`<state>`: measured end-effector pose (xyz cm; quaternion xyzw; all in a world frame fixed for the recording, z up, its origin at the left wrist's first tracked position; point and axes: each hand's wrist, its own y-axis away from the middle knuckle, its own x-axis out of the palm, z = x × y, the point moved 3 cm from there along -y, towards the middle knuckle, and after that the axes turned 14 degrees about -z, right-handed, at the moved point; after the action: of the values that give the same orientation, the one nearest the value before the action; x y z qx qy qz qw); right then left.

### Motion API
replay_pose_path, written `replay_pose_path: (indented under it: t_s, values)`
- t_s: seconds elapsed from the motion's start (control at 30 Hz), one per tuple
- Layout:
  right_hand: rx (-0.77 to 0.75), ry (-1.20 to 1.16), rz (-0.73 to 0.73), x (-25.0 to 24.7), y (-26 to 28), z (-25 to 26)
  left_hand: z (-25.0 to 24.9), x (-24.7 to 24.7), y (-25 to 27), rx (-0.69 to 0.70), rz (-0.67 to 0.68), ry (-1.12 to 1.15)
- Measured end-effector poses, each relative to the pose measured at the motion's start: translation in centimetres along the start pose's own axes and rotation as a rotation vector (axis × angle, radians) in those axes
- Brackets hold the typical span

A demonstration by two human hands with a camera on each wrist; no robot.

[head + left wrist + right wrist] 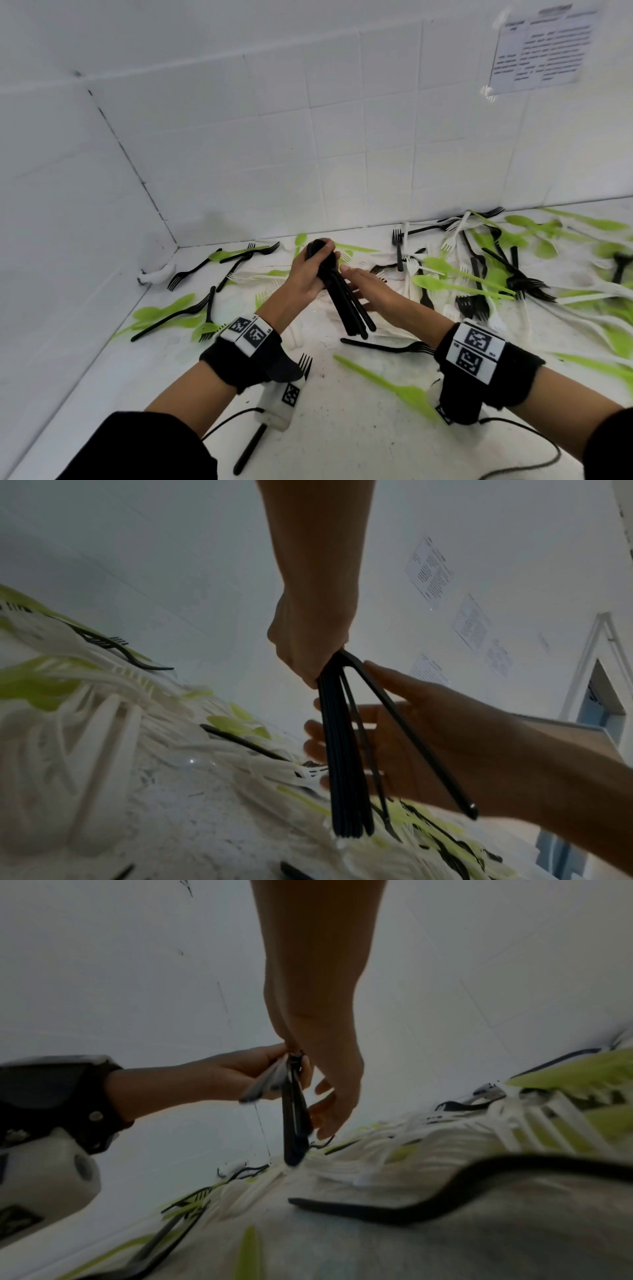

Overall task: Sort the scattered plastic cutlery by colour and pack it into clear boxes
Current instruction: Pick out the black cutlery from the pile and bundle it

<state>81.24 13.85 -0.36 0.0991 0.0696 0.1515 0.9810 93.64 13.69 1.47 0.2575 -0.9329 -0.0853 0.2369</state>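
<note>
the bundle of black forks (346, 301) in your left hand (305, 274) is smooth plastic with a dull sheen. at 3 o'clock of it the green spoons (459, 282) look thin, glossy and slightly see-through; the white forks (416, 267) are matt plastic. the counter (342, 428) is white, speckled and scuffed — the wall tiles (342, 137) behind are smooth and glazed. your wrist bands (251, 356) are black cloth.
</note>
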Motion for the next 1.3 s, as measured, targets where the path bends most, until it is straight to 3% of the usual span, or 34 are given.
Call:
replay_pose_path:
  t_s: [0.13,0.27,0.43,0.53,0.63,0.8,0.9,1.07,1.3]
  values:
    - [-0.023,-0.033,0.21,0.9,1.1,-0.6,-1.1,-0.8,-0.2,-0.001,-0.056,0.133]
    - [-0.061,-0.094,0.232,1.1,1.5,-0.4,-1.3,-1.7,0.6,-0.038,-0.057,0.146]
    - [-0.114,-0.02,0.261,1.0,1.6,-0.1,-1.5,-2.3,1.5,0.025,-0.076,0.193]
    - [-0.121,0.009,0.279,0.4,1.8,-0.3,-1.5,-2.2,2.1,0.109,-0.086,0.023]
    - [-0.123,-0.004,0.182,-1.0,1.4,-0.3,-1.2,-2.1,2.4,0.183,-0.126,-0.192]
    - [-0.245,0.114,0.001,-4.9,0.7,0.0,-0.9,-1.3,2.8,0.311,-0.124,-0.284]
    - [-0.333,0.213,-0.107,-7.2,1.0,0.7,-0.1,-0.4,2.8,0.348,-0.019,-0.305]
    - [-0.398,0.399,-0.261,-11.4,2.5,1.9,1.6,2.9,2.5,0.285,0.12,-0.299]
    - [-0.305,0.396,-0.535,-17.6,7.3,1.1,4.1,10.1,3.8,0.193,0.414,-0.363]
